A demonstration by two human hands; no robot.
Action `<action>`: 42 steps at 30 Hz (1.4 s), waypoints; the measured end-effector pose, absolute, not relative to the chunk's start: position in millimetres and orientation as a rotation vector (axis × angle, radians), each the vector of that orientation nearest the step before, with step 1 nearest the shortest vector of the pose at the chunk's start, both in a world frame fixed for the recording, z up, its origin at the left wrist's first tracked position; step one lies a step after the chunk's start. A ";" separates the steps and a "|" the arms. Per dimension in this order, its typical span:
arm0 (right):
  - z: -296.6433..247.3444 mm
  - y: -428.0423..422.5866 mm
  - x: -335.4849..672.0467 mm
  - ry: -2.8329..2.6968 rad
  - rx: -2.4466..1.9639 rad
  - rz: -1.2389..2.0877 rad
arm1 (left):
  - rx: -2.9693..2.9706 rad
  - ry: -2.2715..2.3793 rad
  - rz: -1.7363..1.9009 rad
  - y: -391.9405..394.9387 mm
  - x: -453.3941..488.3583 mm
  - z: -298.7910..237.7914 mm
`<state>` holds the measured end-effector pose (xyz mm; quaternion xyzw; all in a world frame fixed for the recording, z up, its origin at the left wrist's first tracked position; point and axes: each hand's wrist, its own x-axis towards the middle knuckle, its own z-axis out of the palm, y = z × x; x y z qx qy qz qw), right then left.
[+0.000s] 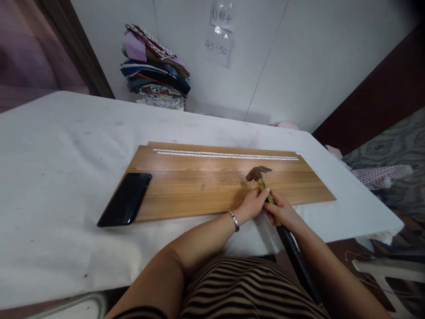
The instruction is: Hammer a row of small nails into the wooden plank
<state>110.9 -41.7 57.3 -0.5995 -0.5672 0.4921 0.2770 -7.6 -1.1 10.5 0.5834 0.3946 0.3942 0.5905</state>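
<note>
A long wooden board (186,186) lies on a white-covered table (59,168). My right hand (282,210) is wrapped round the yellow handle of a claw hammer (258,174), whose rusty head rests on the board. My left hand (254,203), with a metal bracelet at the wrist, is closed in a pinch right beside the hammer handle on the board; what it pinches is too small to see. A row of small dark marks or nails (232,181) runs left of the hammer head. Two pale strips (226,155) lie along the board's far edge.
A black phone (126,204) lies over the board's left end. A pile of folded fabrics (156,66) stands against the wall behind the table. Paper notes (219,44) hang on the wall. Patterned cloth (381,175) and a white plastic stool (392,274) are at the right.
</note>
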 end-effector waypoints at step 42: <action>61.4 -40.3 111.4 -1.502 -1.665 1.357 | 1.359 0.926 0.892 -0.7 -7.8 13.0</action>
